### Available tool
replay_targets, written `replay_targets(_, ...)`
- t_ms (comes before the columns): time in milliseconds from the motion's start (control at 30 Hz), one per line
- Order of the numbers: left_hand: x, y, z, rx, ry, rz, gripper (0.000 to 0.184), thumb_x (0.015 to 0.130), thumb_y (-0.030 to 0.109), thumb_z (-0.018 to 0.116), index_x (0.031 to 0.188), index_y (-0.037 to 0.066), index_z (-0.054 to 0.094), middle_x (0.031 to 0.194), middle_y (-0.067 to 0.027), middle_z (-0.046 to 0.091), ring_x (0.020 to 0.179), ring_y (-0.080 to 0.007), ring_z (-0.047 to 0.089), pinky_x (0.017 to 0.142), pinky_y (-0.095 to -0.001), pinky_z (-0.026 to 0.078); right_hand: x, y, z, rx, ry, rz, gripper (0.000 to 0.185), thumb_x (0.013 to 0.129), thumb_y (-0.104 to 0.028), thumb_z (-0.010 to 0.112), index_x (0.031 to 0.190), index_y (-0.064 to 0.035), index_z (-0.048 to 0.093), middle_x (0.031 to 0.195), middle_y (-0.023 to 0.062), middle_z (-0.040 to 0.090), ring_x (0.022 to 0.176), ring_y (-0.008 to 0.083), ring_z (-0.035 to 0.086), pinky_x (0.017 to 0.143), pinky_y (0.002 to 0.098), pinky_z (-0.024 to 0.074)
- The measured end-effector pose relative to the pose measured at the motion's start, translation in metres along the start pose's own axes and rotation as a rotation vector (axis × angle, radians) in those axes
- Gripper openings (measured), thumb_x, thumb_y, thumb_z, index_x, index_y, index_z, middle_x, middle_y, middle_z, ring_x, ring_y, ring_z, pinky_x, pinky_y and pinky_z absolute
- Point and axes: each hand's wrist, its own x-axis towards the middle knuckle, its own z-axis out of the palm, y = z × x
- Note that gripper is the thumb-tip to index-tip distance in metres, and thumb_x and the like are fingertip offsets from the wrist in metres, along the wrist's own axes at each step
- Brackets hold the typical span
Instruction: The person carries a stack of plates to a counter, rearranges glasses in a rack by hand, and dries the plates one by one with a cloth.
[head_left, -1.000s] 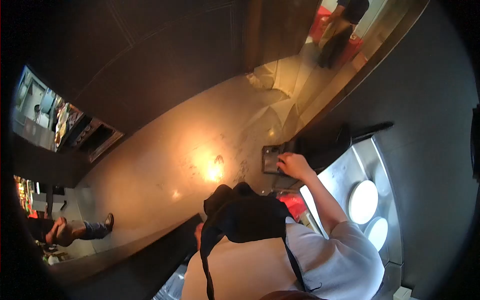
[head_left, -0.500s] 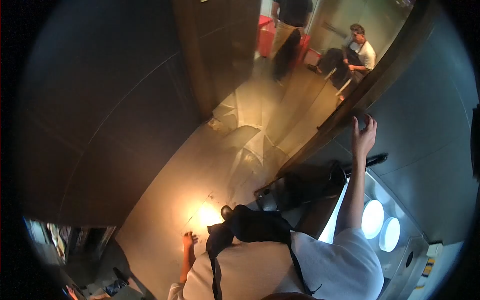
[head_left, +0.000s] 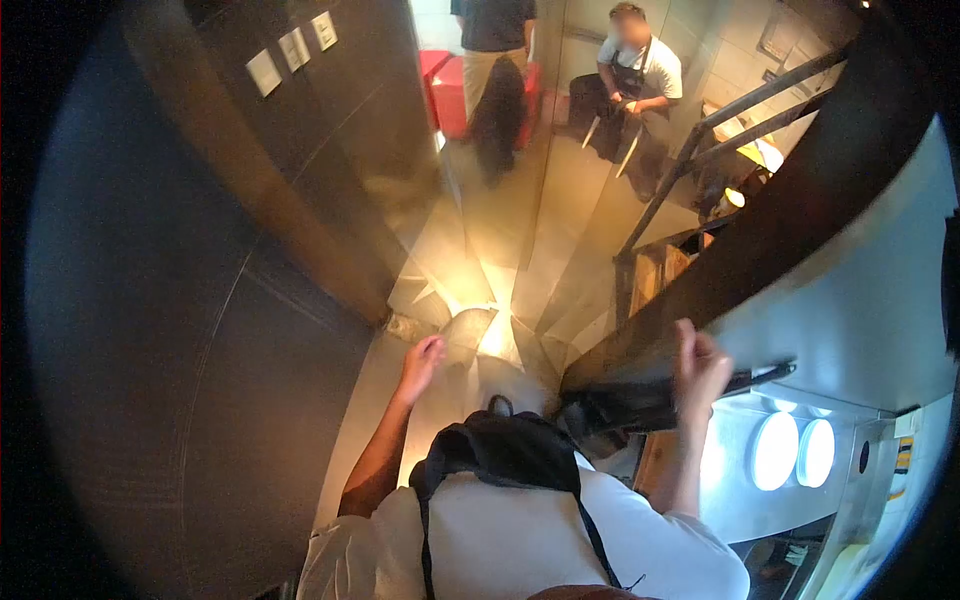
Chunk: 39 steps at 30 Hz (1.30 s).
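My left hand is raised in front of me on the left, over the lit floor, its fingers blurred and curled. My right hand is held up on the right, in front of a black handle-like bar, and I cannot make out whether it touches it. Its thumb points up and the other fingers look bent. No object shows in either hand. Below my right hand lies a steel counter with white round items. A black apron hangs on my chest.
Dark panelled wall stands at left, with white switches. Ahead, one person stands near red containers; another person sits holding sticks. A metal railing is at right.
The view has turned toward the doorway and the two people. My left hand has risen forward. My right hand has left the dark box by the floor and come up on the right.
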Motion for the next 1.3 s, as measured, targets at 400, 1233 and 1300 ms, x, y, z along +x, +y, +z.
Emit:
replay_targets(400, 0.3, 0.32, 0.144, 0.225, -0.586, 0.614, 0.041, 0.099, 0.02, 0.063, 0.138, 0.005, 0.059, 0.119, -0.0123, 0.071, 0.105, -0.02, 0.067, 0.092, -0.0347, 0.053, 0.211, -0.153, 0.271, 1.129, -0.416, -0.071, 0.034, 0.106, -0.021, 0.054, 0.136, -0.0055, 0.061, 0.128, 0.0095, 0.065, 0.118, 0.0165, 0.061, 0.102, 0.0313, 0.0461)
replay_targets(1233, 0.565, 0.474, 0.09, -0.419, 0.51, 1.132, 0.053, 0.101, 0.023, 0.052, 0.142, -0.008, 0.046, 0.146, -0.0263, 0.049, 0.124, -0.0458, 0.057, 0.099, -0.0517, 0.053, 0.303, 0.115, 0.064, -0.586, 0.514, -0.063, 0.052, 0.111, -0.035, 0.032, 0.155, -0.0087, 0.041, 0.161, 0.0205, 0.036, 0.15, 0.0312, 0.034, 0.121, 0.0497, 0.0297)
replay_targets(1300, 0.579, 0.459, 0.131, -0.419, 0.457, 1.071, 0.05, 0.098, 0.019, 0.054, 0.139, -0.009, 0.048, 0.139, -0.0253, 0.055, 0.12, -0.0454, 0.061, 0.094, -0.0476, 0.057, 0.33, 0.14, 0.068, -0.461, 0.582, -0.034, 0.051, 0.11, -0.032, 0.037, 0.153, -0.0063, 0.044, 0.159, 0.0203, 0.039, 0.149, 0.0317, 0.035, 0.121, 0.0481, 0.0298)
